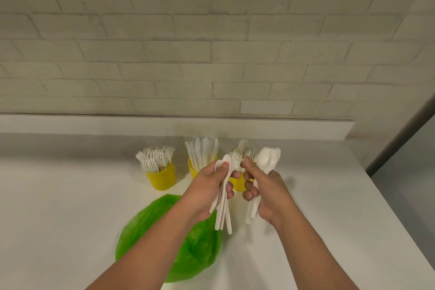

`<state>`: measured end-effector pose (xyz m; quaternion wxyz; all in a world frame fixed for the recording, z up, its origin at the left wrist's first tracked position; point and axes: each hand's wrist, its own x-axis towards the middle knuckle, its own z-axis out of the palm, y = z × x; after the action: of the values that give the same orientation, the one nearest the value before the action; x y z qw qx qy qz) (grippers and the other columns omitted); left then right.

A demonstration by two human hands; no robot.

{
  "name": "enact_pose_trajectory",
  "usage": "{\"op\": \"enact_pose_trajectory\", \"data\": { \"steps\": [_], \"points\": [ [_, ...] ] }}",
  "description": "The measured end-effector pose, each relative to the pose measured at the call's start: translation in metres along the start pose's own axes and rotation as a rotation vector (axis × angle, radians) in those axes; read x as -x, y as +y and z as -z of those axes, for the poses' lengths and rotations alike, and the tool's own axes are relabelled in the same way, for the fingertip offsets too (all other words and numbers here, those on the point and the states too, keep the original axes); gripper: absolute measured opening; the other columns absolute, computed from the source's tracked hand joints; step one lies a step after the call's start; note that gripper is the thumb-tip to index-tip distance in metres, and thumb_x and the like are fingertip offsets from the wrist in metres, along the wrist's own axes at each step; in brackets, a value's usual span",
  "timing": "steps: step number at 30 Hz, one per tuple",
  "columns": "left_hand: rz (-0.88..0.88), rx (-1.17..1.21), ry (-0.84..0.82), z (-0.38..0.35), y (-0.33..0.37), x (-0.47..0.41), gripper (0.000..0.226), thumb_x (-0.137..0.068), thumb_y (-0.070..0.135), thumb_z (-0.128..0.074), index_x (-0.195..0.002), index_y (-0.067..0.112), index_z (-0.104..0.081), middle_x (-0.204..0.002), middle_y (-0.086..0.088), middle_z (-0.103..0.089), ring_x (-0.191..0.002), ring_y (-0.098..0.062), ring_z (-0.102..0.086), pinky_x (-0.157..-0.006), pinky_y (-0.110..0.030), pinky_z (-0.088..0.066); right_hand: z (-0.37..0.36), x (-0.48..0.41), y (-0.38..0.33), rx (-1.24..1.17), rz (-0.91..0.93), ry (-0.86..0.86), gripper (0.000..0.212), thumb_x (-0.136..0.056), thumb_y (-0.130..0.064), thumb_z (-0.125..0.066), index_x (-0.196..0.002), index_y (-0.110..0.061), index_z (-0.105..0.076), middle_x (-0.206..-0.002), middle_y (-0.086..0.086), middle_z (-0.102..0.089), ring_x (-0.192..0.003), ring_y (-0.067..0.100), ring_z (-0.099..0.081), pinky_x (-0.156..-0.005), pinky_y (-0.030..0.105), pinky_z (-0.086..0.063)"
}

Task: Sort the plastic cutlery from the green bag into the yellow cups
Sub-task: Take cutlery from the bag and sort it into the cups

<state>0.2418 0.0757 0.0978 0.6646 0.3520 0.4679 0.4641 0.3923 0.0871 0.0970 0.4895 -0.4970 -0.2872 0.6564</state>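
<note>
Our left hand (207, 186) grips one bundle of spoons (222, 214), our right hand (270, 193) another, above the green bag (188, 249), before the yellow cups (161, 178); the fanned handles could slip onto the surface (70, 195)

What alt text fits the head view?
Left hand grips a bundle of white plastic spoons, right hand a second bundle, over a white counter. Behind: yellow fork cup, knife cup, half-hidden third cup. Green bag in front.
</note>
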Motion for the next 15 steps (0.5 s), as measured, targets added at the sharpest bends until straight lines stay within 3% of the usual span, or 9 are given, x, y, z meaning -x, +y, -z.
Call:
{"op": "enact_pose_trajectory", "data": {
  "steps": [3, 9, 13, 15],
  "points": [
    [0.012, -0.018, -0.038, -0.007, -0.004, 0.001, 0.027, -0.108, 0.027, -0.048, -0.112, 0.009, -0.068, -0.086, -0.006, -0.067, -0.056, -0.014, -0.046, -0.058, -0.029, -0.044, -0.004, -0.002, -0.002, 0.061, 0.019, -0.055, 0.026, -0.092, -0.025, -0.076, -0.093, 0.0, -0.072, -0.07, 0.013, -0.063, -0.047, 0.02, -0.038, -0.041, 0.026, -0.037],
    [0.042, -0.073, 0.003, -0.006, -0.009, 0.0, 0.031, -0.109, 0.03, -0.046, -0.115, 0.003, -0.062, -0.087, -0.011, -0.065, -0.061, -0.021, -0.059, -0.058, -0.033, -0.052, 0.011, -0.01, 0.002, -0.153, 0.026, -0.002, 0.012, -0.092, -0.015, -0.073, -0.089, -0.006, -0.067, -0.066, 0.013, -0.049, -0.046, 0.017, -0.039, -0.048, 0.029, -0.041],
    [0.015, -0.05, 0.123, 0.005, -0.007, -0.011, 0.029, -0.112, 0.026, -0.038, -0.117, 0.002, -0.055, -0.092, -0.014, -0.071, -0.071, -0.033, -0.07, -0.07, -0.043, -0.061, 0.035, -0.017, -0.015, -0.26, 0.12, 0.043, 0.009, -0.097, -0.012, -0.066, -0.09, -0.008, -0.064, -0.104, 0.024, -0.071, -0.044, 0.014, -0.033, -0.045, 0.027, -0.04],
    [-0.004, -0.011, 0.163, 0.011, -0.005, -0.018, 0.027, -0.112, 0.023, -0.036, -0.118, 0.002, -0.052, -0.089, -0.014, -0.07, -0.07, -0.031, -0.07, -0.078, -0.048, -0.06, 0.048, -0.02, -0.022, -0.212, 0.17, 0.065, 0.007, -0.099, -0.013, -0.063, -0.095, -0.008, -0.061, -0.11, 0.026, -0.074, -0.046, 0.015, -0.031, -0.046, 0.027, -0.041]
  ]
}}
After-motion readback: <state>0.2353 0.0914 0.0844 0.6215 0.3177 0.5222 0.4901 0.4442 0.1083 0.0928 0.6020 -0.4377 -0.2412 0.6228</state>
